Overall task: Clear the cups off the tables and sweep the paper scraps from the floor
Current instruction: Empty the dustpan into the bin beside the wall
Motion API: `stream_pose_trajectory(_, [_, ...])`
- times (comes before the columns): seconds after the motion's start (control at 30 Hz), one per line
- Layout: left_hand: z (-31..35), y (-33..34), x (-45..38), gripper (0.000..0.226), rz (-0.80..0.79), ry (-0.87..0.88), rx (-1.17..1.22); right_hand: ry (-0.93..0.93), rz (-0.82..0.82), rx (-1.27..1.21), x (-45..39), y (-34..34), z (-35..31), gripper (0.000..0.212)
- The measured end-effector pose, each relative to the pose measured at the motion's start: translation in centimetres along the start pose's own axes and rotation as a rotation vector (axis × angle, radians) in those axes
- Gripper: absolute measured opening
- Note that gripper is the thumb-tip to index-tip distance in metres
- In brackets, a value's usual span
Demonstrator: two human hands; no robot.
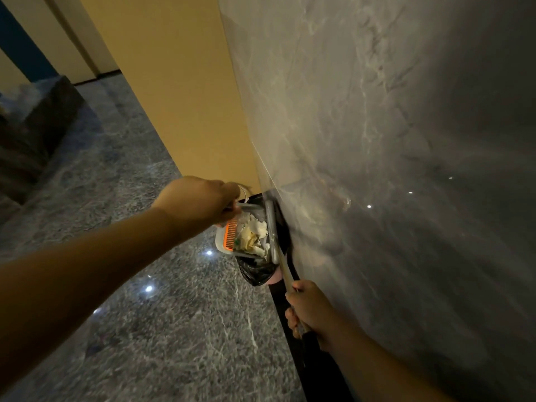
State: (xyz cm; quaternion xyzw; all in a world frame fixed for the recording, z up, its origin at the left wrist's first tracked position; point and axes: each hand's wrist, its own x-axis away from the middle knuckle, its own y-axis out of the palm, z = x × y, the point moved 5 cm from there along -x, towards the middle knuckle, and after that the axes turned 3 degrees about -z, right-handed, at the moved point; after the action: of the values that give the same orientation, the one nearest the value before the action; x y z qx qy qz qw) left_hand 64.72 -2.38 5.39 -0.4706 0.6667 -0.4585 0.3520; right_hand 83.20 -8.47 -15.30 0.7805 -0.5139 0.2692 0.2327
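A grey dustpan (pixel 224 245) with an orange comb edge is tipped over a bin lined with a black bag (pixel 256 272) at the foot of the wall. Crumpled white and yellowish paper scraps (pixel 253 235) lie in the pan above the bag. My left hand (pixel 200 200) grips the top of the dustpan by its handle. My right hand (pixel 309 310) is curled round a thin pale stick (pixel 282 264), the broom's handle, which runs up to a grey broom head (pixel 272 227) lying against the pan's right side. No cups are in view.
A glossy grey marble wall (pixel 391 140) rises close on the right with a dark skirting strip (pixel 290 323) at its foot. A yellow wall panel (pixel 179 91) stands behind the bin. Polished marble floor (pixel 145 314) spreads left; a dark stone block (pixel 37 129) sits far left.
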Motion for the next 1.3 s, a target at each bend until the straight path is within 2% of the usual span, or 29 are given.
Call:
stream_pose_trajectory(0.07, [0.1,-0.3,-0.6,0.031,0.031,-0.034,0.011,0.01,0.009,-0.021,0.0,0.1,0.1,0.029])
stream_pose_trajectory(0.17, [1.6,0.2,-1.4,0.027,-0.013,0.074,0.0,0.006,0.016,-0.069,-0.1,-0.1,0.0,0.036])
stream_pose_trajectory(0.27, [0.8,-0.7,-2.0,0.027,0.034,-0.001,0.002,0.006,0.03,-0.099,-0.3,0.0,-0.1,0.041])
stream_pose_trajectory(0.33, [1.2,-0.8,-2.3,0.028,0.04,0.011,-0.007,-0.004,0.042,-0.088,-0.3,0.1,-0.1,0.042])
stream_pose_trajectory(0.43, [2.2,-0.5,-2.3,0.03,0.004,0.089,-0.021,0.0,0.036,-0.089,-0.4,0.1,-0.1,0.04])
stream_pose_trajectory(0.53, [1.7,-0.8,-2.7,0.029,0.025,0.06,-0.02,-0.003,0.039,-0.071,-0.6,0.1,-0.1,0.036])
stream_pose_trajectory(0.67, [2.4,-0.3,-2.9,0.032,-0.01,0.135,-0.074,0.018,0.041,-0.111,-0.9,-0.1,-0.1,0.032])
stream_pose_trajectory(0.77, [2.3,-0.7,-3.3,0.031,0.035,0.108,-0.079,0.046,0.04,-0.148,-1.0,-0.2,0.1,0.04])
stream_pose_trajectory(0.87, [3.0,-0.2,-3.3,0.03,-0.011,0.178,-0.099,0.051,0.045,-0.18,-1.1,-0.2,0.1,0.042])
stream_pose_trajectory(1.0, [1.9,-1.0,-3.7,0.031,-0.019,0.151,-0.081,-0.013,0.068,-0.117,-1.0,-0.4,-0.3,0.057])
stream_pose_trajectory(1.17, [1.3,-1.1,-3.1,0.03,-0.014,0.167,-0.123,0.056,0.026,-0.181,-0.8,0.0,0.0,0.038])
stream_pose_trajectory(1.3, [1.6,-0.8,-2.8,0.029,-0.033,0.172,-0.157,0.058,0.038,-0.193,-0.8,0.0,0.0,0.037])
